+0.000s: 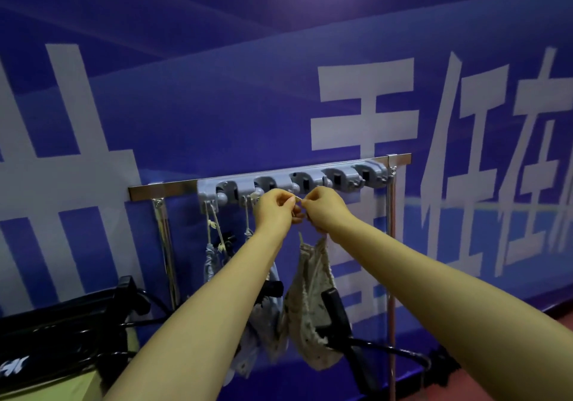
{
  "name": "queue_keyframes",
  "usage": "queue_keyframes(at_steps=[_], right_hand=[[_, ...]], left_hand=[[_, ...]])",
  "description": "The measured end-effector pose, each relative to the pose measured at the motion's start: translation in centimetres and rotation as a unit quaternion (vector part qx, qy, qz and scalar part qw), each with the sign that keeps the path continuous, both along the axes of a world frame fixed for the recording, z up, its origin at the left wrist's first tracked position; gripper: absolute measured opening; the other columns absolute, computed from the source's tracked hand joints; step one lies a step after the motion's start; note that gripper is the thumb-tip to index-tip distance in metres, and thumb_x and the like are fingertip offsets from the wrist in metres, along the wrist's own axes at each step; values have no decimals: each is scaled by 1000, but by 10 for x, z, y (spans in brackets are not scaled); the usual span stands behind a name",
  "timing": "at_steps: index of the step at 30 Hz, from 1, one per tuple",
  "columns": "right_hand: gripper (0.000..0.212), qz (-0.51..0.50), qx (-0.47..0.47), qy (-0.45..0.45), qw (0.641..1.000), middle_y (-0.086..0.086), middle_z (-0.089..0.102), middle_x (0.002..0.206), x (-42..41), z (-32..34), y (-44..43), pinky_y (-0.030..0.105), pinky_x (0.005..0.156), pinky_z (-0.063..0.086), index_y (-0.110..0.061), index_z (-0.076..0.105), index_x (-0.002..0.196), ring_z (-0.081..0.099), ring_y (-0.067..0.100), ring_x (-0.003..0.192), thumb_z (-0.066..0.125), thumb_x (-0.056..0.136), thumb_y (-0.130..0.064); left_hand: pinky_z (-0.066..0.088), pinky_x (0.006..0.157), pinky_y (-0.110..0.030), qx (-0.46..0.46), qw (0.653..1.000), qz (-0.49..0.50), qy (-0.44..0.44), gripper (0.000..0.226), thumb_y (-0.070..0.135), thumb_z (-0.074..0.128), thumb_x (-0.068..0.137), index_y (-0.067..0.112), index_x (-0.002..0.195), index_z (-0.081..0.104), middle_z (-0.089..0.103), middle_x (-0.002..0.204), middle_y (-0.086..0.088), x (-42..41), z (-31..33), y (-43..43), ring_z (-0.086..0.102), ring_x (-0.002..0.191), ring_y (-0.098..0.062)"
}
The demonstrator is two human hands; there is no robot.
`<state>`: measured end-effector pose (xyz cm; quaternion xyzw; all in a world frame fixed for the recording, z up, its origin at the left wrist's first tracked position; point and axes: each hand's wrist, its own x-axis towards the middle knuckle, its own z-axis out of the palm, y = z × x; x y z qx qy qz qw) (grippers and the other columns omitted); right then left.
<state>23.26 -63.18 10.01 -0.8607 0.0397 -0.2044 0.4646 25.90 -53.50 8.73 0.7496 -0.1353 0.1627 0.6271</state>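
Note:
A grey plastic holder rack (341, 177) with several clips and hooks is fixed on a metal rail (161, 188). My left hand (273, 211) and my right hand (325, 211) meet just below the rack's middle. Between them they pinch the cream drawstring (298, 199) of a beige patterned pouch (310, 304), which dangles under my right hand. A pale blue pouch (212, 261) hangs by its cord from the leftmost hook. Another pale pouch (266, 313) hangs from the second hook, partly hidden behind my left forearm.
The rail stands on thin metal legs (391, 245) against a blue wall banner with large white characters. Black equipment (62, 323) with cables sits at lower left, and a black clamp arm (338, 317) rises below the pouches.

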Motion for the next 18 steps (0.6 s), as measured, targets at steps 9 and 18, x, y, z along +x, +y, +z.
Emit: queue_keyframes(at_steps=[9, 18], right_hand=[[17, -76, 14, -120, 990, 2, 57, 85, 27, -12, 27, 30, 56, 36, -11, 52, 107, 53, 21, 74, 40, 100, -21], [10, -69, 63, -105, 990, 4, 63, 83, 47, -39, 26, 43, 67, 54, -18, 48, 91, 64, 24, 76, 47, 98, -24]], left_hand=[[48, 50, -17, 46, 989, 110, -84, 11, 9, 57, 91, 8, 81, 58, 59, 68, 0, 23, 8, 5, 56, 56, -8], [58, 69, -40, 116, 983, 138, -34, 16, 14, 55, 92, 7, 82, 63, 68, 80, -10, 42, -11, 0, 66, 73, -25]])
